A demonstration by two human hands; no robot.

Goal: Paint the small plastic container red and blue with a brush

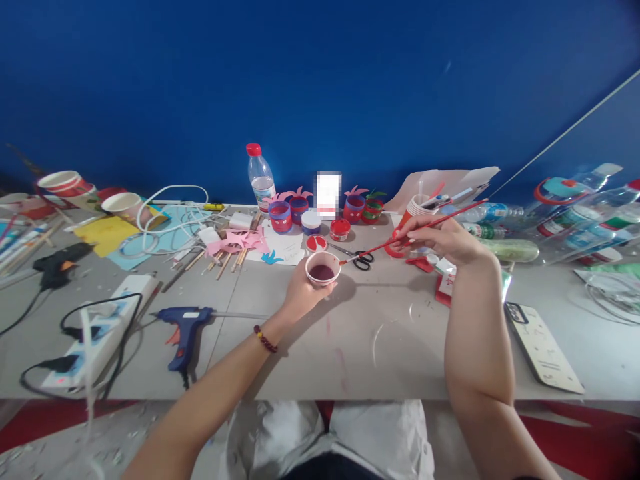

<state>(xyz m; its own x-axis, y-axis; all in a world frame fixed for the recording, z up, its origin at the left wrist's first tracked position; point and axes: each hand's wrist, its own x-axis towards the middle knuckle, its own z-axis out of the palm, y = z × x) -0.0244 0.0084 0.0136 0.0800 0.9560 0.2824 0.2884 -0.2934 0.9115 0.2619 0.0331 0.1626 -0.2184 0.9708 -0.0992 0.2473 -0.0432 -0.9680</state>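
Observation:
My left hand (303, 293) is wrapped round a small paper cup (323, 280) with dark reddish liquid at its bottom. In my right hand (430, 237) is a long red paintbrush (377, 249), its tip at the cup's right rim. Just behind the cup lie a red-smeared lid (316, 243) and an opened red paint jar (340, 229). Black-handled scissors (363, 260) rest under the brush. Farther back stand painted cups with paper leaves, among them a purple-red one (281, 217) and a green-red one (373, 211).
A blue hot glue gun (186, 330) and a white power strip (103, 333) lie to the left. A bottle with a red cap (261, 177) stands at the back. On the right are a phone (544, 347) and several plastic bottles (585, 220). Pink paper cutouts (237, 241) lie left of centre.

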